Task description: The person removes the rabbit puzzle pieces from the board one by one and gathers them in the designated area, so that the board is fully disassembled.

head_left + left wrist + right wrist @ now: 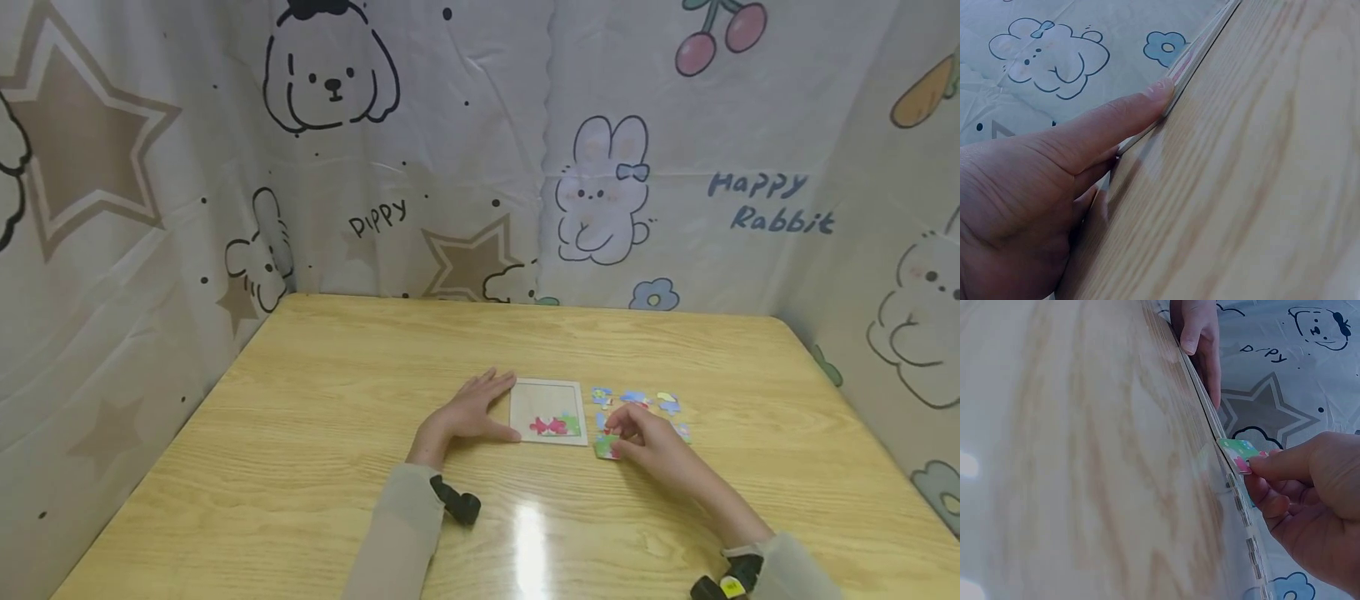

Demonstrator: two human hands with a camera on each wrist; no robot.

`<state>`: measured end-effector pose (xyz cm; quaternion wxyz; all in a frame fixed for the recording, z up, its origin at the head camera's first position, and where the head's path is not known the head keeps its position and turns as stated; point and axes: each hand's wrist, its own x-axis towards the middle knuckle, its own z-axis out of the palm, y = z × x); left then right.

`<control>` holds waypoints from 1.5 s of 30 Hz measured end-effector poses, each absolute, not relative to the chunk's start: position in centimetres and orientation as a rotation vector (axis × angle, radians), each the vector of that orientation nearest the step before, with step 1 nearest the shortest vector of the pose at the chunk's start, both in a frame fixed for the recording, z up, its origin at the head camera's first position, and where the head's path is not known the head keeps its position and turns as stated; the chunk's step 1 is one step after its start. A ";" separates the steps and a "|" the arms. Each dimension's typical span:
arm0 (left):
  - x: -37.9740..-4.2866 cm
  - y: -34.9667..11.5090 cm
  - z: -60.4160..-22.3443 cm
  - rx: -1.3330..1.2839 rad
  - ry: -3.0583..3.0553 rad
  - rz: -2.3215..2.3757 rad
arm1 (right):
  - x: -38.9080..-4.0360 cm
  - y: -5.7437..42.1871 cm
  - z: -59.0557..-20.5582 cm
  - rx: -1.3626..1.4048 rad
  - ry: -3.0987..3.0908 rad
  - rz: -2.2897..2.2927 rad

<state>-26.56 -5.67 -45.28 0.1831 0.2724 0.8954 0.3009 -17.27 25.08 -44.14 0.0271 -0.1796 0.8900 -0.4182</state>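
Observation:
A square wooden puzzle tray (pixel 534 400) lies on the table, with pink and green jigsaw pieces (pixel 555 426) at its lower right. My left hand (pixel 468 410) rests along the tray's left edge, fingers stretched to the far corner and thumb (pixel 1147 103) against the near part of the rim. To the tray's right, my right hand (pixel 651 437) pinches a green and pink jigsaw piece (pixel 1238 450) between thumb and fingers, tilted in the right wrist view. Beside and partly under that hand are several loose jigsaw pieces (pixel 668 403), mostly blue, some hidden.
The wood-grain table (pixel 300 417) extends around the tray on all sides. A printed cloth (pixel 465 167) with cartoon animals hangs behind it and along both sides. Each wrist wears a strap with a small black device (pixel 459 503).

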 end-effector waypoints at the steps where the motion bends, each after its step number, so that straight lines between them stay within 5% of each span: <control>1: -26.5 -5.7 -45.3 0.765 2.526 0.849 | -17.3 25.1 -44.2 -0.561 2.737 -1.300; 27: -26.7 -6.2 -45.4 0.748 2.531 0.859 | -18.0 25.0 -44.6 -0.625 2.712 -1.259; 45: -26.7 -5.9 -45.2 0.769 2.527 0.847 | -22.3 20.4 -44.7 -0.835 2.693 -1.114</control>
